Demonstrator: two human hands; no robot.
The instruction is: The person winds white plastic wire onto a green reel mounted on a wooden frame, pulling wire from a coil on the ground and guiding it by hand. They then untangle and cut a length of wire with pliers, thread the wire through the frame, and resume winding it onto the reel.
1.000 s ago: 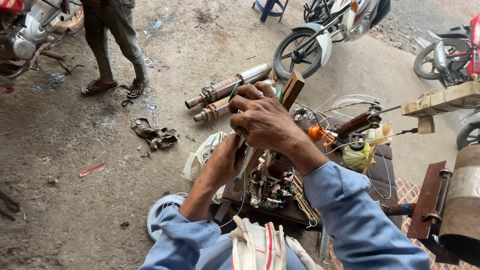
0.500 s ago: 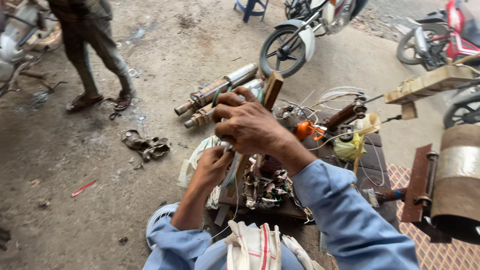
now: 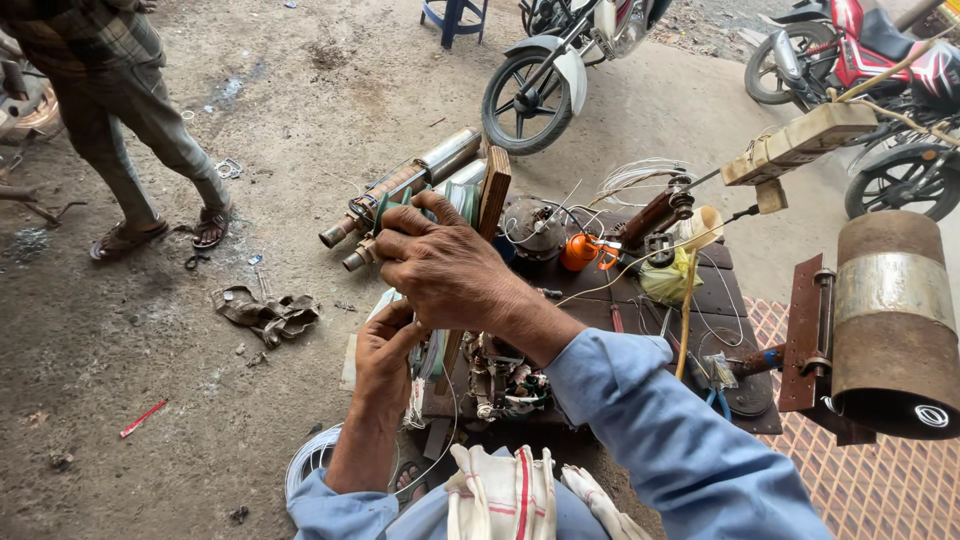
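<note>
My right hand point(image 3: 445, 268) is closed around the top of a wire coil wound on a wooden former point(image 3: 492, 190), fingers curled over a green part. My left hand point(image 3: 385, 352) grips the lower side of the same coil, thumb against the pale wire turns. Below the hands sits a motor stator point(image 3: 505, 382) with white and dark windings, resting on a low dark work table point(image 3: 715, 290). Both sleeves are light blue.
An orange reel point(image 3: 580, 250), yellow cloth and thin wires lie on the table. A rusty drum point(image 3: 893, 320) on a bracket stands at the right. Metal pipes point(image 3: 400, 195) and rags point(image 3: 265, 312) lie on the ground; a person's legs point(image 3: 130, 160) at left, motorcycles point(image 3: 560, 70) behind.
The view has shifted, so everything sits further left and lower in frame. Both hands have stayed on the coil, the right hand turning slightly over its top.
</note>
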